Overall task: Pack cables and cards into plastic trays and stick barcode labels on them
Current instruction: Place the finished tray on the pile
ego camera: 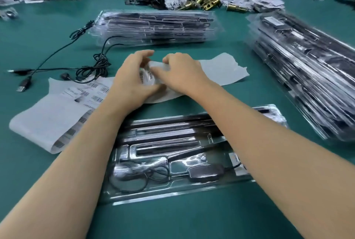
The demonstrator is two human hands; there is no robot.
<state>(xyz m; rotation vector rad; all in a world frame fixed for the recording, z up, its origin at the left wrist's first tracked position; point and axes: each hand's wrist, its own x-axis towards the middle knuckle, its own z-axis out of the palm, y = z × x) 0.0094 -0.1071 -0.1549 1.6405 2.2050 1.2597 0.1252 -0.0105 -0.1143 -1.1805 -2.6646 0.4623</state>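
Your left hand (132,77) and right hand (180,73) both pinch the label sheet (221,69), just beyond the packed tray (172,193).

A green-topped table (192,219) fills the view (far edge cluttered, blurred).

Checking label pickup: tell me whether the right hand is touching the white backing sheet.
Touching. In the head view the right hand lies on the white backing sheet, fingers pinching its lifted edge.
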